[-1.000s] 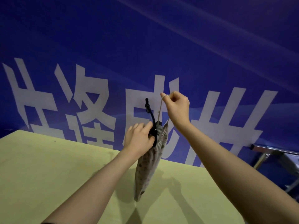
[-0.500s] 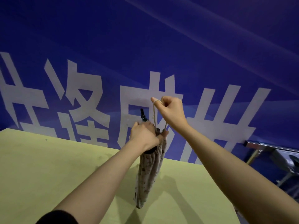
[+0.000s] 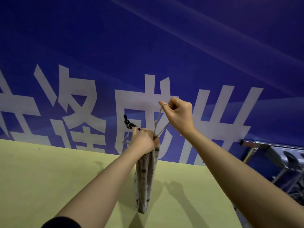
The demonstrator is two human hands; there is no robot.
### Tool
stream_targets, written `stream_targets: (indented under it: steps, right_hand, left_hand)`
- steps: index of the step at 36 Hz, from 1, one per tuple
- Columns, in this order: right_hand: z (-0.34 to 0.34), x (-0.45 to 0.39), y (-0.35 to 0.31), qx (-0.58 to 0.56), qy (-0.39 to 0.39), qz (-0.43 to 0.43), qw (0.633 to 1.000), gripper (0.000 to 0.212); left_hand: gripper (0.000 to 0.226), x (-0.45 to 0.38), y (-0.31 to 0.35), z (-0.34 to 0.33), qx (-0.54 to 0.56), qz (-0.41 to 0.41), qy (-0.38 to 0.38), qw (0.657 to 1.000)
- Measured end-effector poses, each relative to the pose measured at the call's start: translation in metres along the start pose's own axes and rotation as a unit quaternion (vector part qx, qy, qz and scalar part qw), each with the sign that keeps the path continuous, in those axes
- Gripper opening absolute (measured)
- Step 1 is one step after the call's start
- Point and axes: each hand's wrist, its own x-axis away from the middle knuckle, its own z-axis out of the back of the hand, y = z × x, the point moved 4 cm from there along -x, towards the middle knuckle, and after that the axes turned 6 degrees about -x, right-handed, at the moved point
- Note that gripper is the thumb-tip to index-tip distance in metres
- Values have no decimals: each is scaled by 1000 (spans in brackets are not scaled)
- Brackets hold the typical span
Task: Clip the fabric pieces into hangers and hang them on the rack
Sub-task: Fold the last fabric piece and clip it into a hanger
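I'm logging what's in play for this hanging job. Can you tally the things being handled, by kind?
Patterned fabric piece: 1
Black clip hanger: 1, mostly hidden by the left hand
Beige string loop: 1, hooked over the right hand
Hands: 2
Total: 5

spotted grey-brown fabric piece [image 3: 144, 181]: bunched into a narrow bundle, hanging vertically above the yellow-green table, top gathered in the left hand | thin beige cord loop [image 3: 160, 120]: rises taut from the bundle's top | black plastic clip hanger [image 3: 128, 122]: hook upright, body hidden
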Motion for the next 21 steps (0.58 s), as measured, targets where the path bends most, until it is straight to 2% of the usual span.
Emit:
stream_targets:
  steps: [5,10,14,16,21]
  right_hand:
    - [6,3,3,12,44,-75,996,37]
    - [12,13,13,-41,91,-181,978,39]
    - [13,16,10,-12,79,-149,986,40]
    - [13,15,8,6,73,-129,989,38]
    - [23,22,9,17,71,-113,991,35]
  left_hand:
    - [32,3,-5,-7,-10,9,-3,1000]
    - [30,7,-8,-9,-16,10,3,1000]
    - [32,12,-2,-7,-37,19,4,999]
    - [42,14,0,-7,-44,20,3,999]
    - [99,22,-2,-10,-36,42,2,998]
